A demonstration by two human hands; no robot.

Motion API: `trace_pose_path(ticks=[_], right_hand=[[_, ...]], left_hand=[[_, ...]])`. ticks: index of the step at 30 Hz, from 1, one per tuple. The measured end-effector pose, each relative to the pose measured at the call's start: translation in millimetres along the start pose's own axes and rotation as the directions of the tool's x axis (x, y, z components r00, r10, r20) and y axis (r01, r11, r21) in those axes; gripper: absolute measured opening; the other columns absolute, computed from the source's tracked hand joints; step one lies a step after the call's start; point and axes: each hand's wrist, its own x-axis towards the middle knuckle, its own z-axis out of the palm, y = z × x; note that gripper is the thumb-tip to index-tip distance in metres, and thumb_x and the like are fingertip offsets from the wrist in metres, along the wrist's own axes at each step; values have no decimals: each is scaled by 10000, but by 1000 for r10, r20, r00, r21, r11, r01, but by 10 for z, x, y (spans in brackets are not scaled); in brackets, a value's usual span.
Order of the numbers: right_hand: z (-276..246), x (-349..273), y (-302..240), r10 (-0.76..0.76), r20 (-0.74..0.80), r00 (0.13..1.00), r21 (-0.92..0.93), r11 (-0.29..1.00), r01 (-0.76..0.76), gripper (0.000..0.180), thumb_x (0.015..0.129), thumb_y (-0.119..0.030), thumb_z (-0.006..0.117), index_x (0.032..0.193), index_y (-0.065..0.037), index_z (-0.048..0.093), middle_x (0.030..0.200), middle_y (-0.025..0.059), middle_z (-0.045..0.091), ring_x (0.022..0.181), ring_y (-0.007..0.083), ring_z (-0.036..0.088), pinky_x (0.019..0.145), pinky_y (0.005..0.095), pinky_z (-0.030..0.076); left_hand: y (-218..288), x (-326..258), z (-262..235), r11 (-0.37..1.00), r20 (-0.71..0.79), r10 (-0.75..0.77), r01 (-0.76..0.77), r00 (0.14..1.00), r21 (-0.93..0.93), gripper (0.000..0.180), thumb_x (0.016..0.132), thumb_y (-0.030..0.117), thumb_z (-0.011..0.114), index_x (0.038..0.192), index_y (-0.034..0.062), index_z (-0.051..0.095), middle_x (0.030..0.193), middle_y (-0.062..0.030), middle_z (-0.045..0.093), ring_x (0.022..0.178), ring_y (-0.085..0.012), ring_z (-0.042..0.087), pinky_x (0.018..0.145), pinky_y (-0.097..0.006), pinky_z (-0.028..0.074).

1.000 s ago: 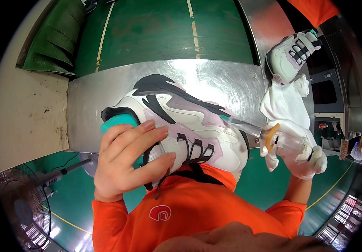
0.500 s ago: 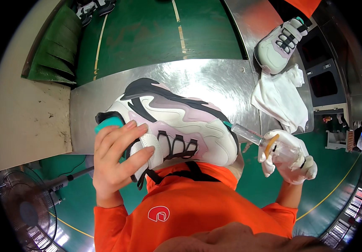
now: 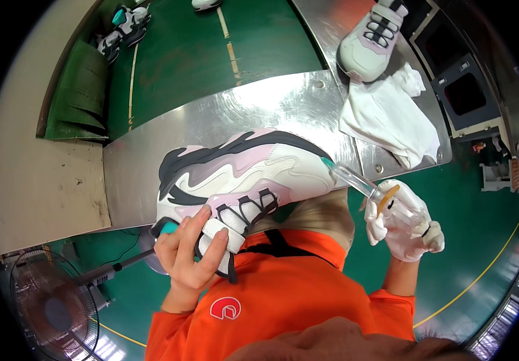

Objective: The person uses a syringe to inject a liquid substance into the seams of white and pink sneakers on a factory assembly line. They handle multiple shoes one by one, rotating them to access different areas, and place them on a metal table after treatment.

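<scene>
Light sneaker [image 3: 247,165], squishy top: hold it at the ankle end

So the sneaker's tipped sideways over the near edge of the steel table [image 3: 211,114], toe right, sole [image 3: 208,155] facing far; the left hand [image 3: 188,262] grasps it around the strap [image 3: 227,236] at the left end; the white-gloved right hand [image 3: 399,221] is curled round a clear tube [image 3: 356,180], green tip [image 3: 327,162] up by the toe, can't tell if touching; I'd guess firm sole, soft upper, nothing fragile; smooth toe panels look slippier than the strap
</scene>
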Motion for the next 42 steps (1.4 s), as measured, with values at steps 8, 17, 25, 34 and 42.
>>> trace_pose_path(ticks=[8, 17, 25, 34, 42], right_hand=[[70, -178, 232, -166, 67, 984, 120, 980, 157, 973, 652, -488, 713, 1335, 131, 399, 1046, 169, 569, 784, 230, 545, 667, 333, 482], [277, -326, 460, -120, -244, 962, 114, 982, 151, 1165, 491, -609, 720, 1329, 115, 359, 985, 240, 529, 560, 246, 518, 548, 316, 458], [418, -419, 478, -148, -289, 946, 49, 984, 169, 1257, 489, -662, 760, 1374, 149, 388, 1057, 260, 580, 682, 267, 587, 629, 340, 518], [523, -440, 511, -134, -215, 967, -41, 991, 128, 1177, 458, -401, 866, 1373, 152, 372, 1161, 216, 559, 895, 259, 586, 699, 329, 495], [424, -339, 702, -195, 0, 981, -200, 961, 191, 1093, 419, -93, 794, 1410, 77, 364, 1226, 172, 537, 972, 236, 505, 840, 309, 440]], left_hand=[[53, 26, -14, 999, 18, 9, -10, 1000, 50, 259, 847, 195, 656, 1104, 204, 627, 1142, -99, 713, 889, -223, 566, 799, -313, 373], [54, -16, 34, 997, -14, 43, -42, 999, 58, 319, 817, 190, 718, 1121, 205, 620, 1134, -118, 712, 838, -213, 546, 773, -303, 365], [30, -33, 40, 998, -17, 55, -54, 998, 30, 329, 798, 176, 719, 1117, 199, 642, 1156, -127, 702, 833, -215, 532, 767, -302, 358], [-10, 135, -29, 999, 30, 28, -28, 999, -29, 395, 714, 198, 797, 1087, 164, 673, 1154, -115, 698, 822, -230, 512, 752, -312, 367], [-171, 625, -93, 988, 155, -4, 28, 988, -149, 524, 609, 216, 877, 1078, 97, 674, 1130, -99, 696, 793, -257, 509, 755, -332, 411]])
